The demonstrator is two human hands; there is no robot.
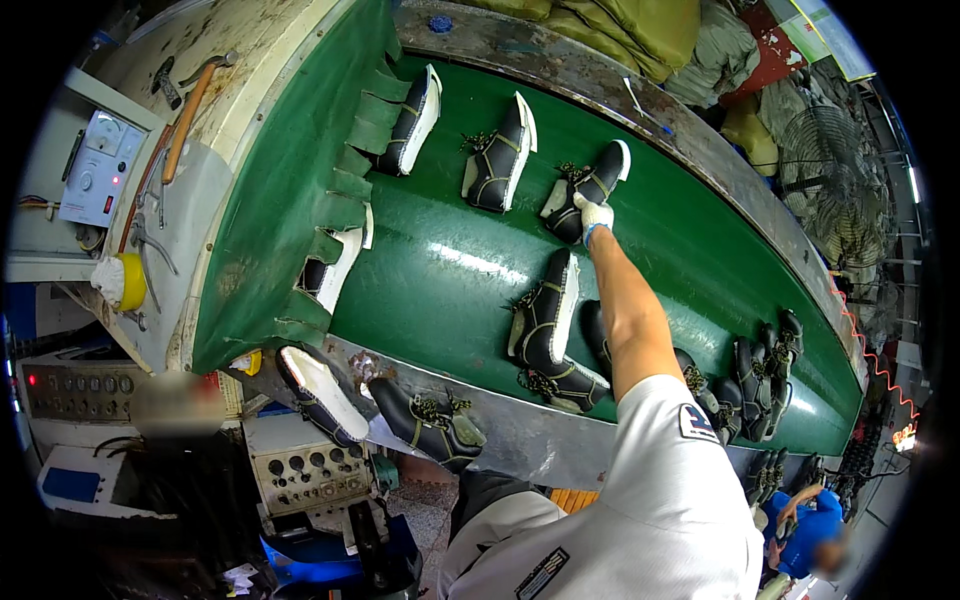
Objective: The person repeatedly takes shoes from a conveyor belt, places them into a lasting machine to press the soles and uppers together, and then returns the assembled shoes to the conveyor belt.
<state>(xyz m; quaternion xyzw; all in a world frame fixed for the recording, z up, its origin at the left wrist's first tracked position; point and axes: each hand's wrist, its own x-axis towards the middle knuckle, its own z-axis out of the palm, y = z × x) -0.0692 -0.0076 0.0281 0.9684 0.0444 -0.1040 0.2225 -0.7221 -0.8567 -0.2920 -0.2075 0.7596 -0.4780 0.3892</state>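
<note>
My right arm reaches across a green conveyor belt (420, 225). My right hand (596, 214), in a white glove, closes around the near side of a black shoe (603, 178) near the belt's far edge. That shoe has pale stitching, a light toe edge and a dark chain-like lace. To its left lie another black shoe with a white underside (503, 155) and a third shoe (412, 122) by the green flaps. Nearer me, a black shoe (545, 308) leans against another shoe (568, 384). My forearm partly hides several shoes. My left hand is not visible.
Green curtain flaps (345, 215) hang at the left, partly covering a shoe (335, 270). Two shoes (322, 393) (428, 425) rest on the near metal ledge. Hammers (192, 110) lie on the machine top. A fan (828, 160) stands far right; a person in blue (808, 530) is lower right.
</note>
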